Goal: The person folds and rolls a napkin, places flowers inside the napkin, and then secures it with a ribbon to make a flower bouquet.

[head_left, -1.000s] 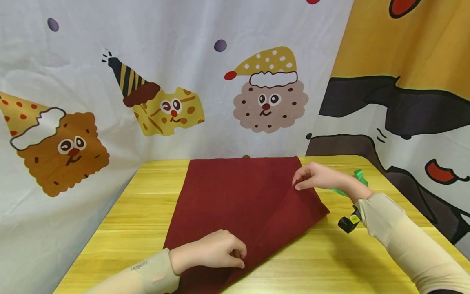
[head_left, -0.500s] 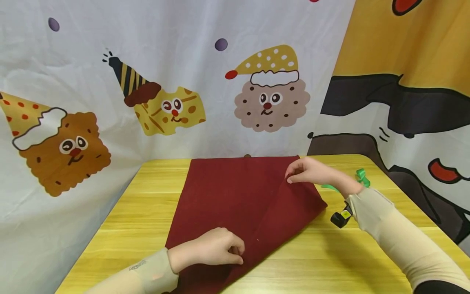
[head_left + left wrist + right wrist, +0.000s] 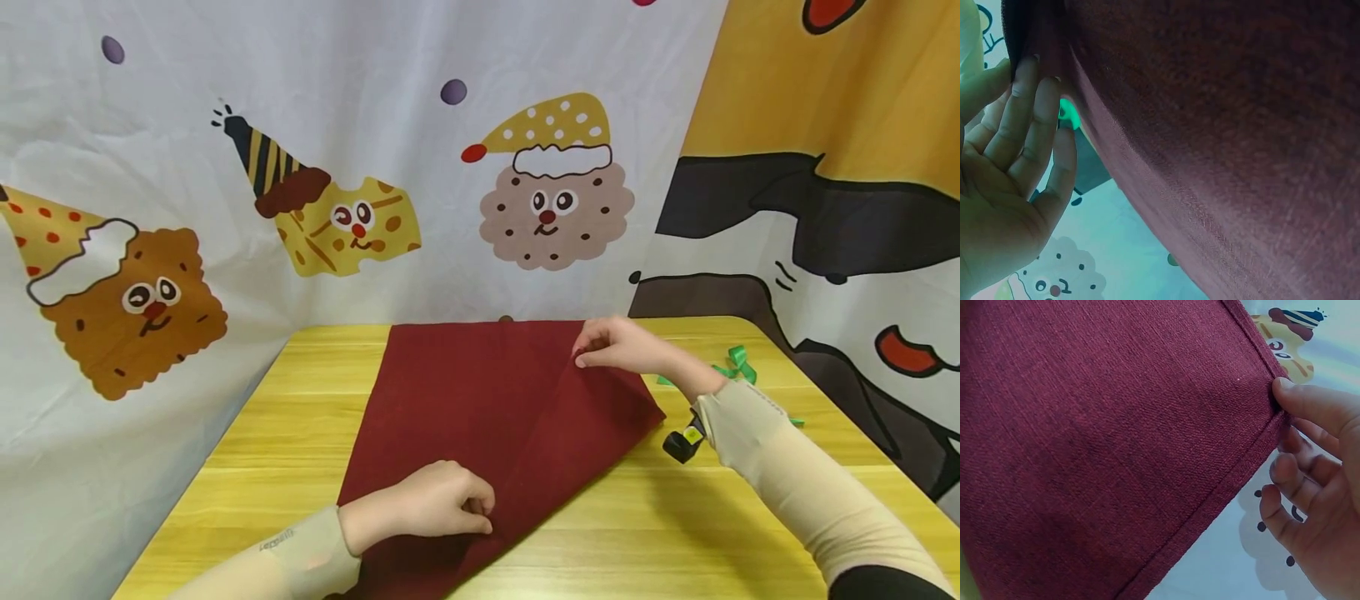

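A dark red cloth (image 3: 465, 400) with hemmed edges lies over the table, its right side lifted and folded partway over toward the left. My right hand (image 3: 618, 343) pinches a far corner of the lifted part; in the right wrist view, the thumb (image 3: 1310, 403) presses on that corner and the other fingers curl loosely below. Nearer the front, my left hand (image 3: 438, 500) holds the cloth's edge between thumb and fingers. The left wrist view has this hand (image 3: 1010, 162) at the left with the raised cloth (image 3: 1222, 125) hanging beside it.
A green ribbon (image 3: 740, 364) lies on the yellow wood-grain table (image 3: 600, 550) at the right, partly behind my right forearm. A small black device (image 3: 681, 444) hangs from the right wrist. Behind the table hangs a curtain (image 3: 442, 250) printed with cartoon snacks.
My right hand has moved left and slightly away with the pinched corner, drawing the fold further left. The left hand has shifted slightly up and left. More of the green ribbon shows.
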`<control>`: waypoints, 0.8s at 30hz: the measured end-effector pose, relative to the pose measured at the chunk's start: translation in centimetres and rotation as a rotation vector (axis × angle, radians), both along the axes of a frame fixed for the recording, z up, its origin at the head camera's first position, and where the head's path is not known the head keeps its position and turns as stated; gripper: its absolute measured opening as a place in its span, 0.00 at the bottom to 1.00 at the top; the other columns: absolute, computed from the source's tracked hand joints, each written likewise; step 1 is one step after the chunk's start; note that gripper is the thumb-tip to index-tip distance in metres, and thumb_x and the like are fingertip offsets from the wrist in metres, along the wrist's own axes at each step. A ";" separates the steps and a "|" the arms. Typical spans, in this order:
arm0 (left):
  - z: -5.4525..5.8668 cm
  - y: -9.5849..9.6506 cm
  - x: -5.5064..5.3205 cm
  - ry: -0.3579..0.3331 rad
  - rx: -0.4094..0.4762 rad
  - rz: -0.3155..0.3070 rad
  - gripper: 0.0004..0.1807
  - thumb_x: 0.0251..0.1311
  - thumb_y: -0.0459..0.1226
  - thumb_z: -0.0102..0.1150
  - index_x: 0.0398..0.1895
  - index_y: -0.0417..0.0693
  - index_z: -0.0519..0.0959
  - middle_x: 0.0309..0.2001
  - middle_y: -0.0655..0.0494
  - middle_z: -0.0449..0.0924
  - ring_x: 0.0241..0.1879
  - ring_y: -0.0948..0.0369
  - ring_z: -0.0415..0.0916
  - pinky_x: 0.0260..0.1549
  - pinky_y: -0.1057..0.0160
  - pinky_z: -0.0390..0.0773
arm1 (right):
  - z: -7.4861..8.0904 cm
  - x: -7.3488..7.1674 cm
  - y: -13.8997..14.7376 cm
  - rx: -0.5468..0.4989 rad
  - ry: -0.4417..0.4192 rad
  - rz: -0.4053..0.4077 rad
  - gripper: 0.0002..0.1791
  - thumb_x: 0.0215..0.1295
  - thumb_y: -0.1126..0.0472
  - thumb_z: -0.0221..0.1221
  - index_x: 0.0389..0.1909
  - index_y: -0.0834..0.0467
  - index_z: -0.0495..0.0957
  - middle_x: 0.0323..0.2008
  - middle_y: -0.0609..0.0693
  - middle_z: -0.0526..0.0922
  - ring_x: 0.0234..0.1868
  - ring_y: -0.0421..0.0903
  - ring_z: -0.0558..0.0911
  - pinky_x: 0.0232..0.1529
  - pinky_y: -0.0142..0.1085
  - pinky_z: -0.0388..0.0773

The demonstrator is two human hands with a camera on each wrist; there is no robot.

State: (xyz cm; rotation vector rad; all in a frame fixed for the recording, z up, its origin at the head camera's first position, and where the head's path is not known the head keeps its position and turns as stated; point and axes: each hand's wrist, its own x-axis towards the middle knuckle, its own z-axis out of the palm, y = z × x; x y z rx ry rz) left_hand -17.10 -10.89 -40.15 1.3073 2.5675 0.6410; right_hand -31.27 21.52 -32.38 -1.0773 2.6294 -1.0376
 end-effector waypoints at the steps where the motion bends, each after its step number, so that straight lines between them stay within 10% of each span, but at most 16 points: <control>1: 0.0 0.0 0.0 0.000 -0.001 0.006 0.08 0.53 0.43 0.69 0.23 0.60 0.78 0.24 0.78 0.78 0.26 0.85 0.70 0.28 0.80 0.69 | 0.0 0.0 -0.1 0.000 0.019 -0.001 0.03 0.61 0.64 0.66 0.35 0.55 0.85 0.32 0.47 0.80 0.31 0.44 0.75 0.33 0.34 0.74; 24: 0.0 -0.6 -0.7 0.002 -0.015 0.060 0.10 0.54 0.42 0.69 0.21 0.60 0.76 0.22 0.79 0.76 0.26 0.82 0.70 0.28 0.77 0.69 | -0.2 -0.9 -1.6 -0.029 0.014 -0.098 0.04 0.61 0.62 0.66 0.36 0.55 0.86 0.27 0.45 0.84 0.27 0.42 0.74 0.30 0.34 0.71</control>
